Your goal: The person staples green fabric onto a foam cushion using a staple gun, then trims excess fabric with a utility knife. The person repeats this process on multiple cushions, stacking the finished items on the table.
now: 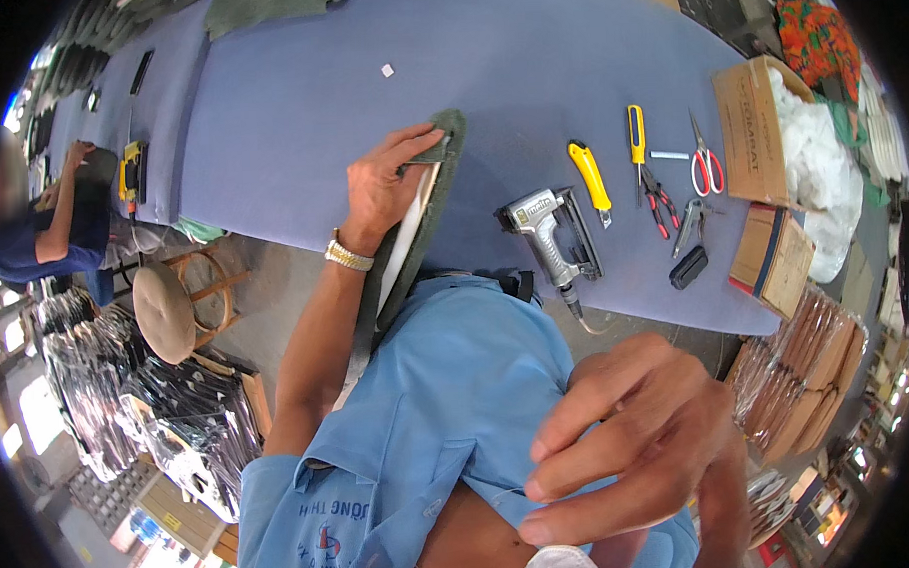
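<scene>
My left hand [383, 184] grips the far end of a dark green fabric-covered panel [448, 156], fingers over its edge. The panel is tilted up at the table's near edge and leans toward my body; a white inner strip shows along its side. My right hand [635, 443] is raised close in front of my chest, its fingers bent but apart, with nothing visible in them. Beyond it, a silver staple gun [545, 226] with a hose lies on the blue-grey table [299, 119].
To the right lie a yellow cutter [590, 179], a yellow-handled screwdriver [636, 132], red-handled pliers [660, 205] and red-handled scissors [708, 165]. A cardboard box [752, 123] stands at the table's right end. Behind, at left, are a stool [165, 312] and another person [57, 223].
</scene>
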`<action>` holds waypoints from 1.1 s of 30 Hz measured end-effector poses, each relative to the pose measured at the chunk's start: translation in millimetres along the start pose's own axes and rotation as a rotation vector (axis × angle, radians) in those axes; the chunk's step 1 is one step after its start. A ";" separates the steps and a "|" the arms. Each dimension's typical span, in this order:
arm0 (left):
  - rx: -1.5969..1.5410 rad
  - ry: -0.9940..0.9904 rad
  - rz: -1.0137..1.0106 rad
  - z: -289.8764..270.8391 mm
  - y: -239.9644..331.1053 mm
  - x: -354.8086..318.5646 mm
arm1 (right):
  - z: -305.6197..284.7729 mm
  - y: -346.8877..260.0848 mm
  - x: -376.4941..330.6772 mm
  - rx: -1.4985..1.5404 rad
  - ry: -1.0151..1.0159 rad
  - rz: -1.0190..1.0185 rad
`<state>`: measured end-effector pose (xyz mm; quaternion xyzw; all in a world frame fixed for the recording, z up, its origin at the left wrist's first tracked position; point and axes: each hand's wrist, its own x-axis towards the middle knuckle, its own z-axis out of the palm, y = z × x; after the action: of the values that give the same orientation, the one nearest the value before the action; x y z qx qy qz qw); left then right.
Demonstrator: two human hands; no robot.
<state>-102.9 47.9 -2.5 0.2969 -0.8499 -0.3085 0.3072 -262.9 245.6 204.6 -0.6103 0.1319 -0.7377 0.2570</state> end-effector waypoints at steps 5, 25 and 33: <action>-0.163 -0.038 -0.132 -9.9 10.5 9.3 | 14.5 -9.1 -10.2 0.115 0.109 0.050; -0.482 -0.036 -0.328 -32.3 -20.2 12.1 | 55.3 -13.7 -11.4 1.737 0.192 -0.015; -0.369 -0.042 -0.303 -33.9 -9.1 11.3 | -56.8 31.6 -79.6 -0.285 0.806 0.561</action>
<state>-83.3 22.7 16.0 0.3536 -0.7309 -0.5074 0.2888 -301.1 255.5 109.7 -0.2476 0.4784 -0.7917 0.2881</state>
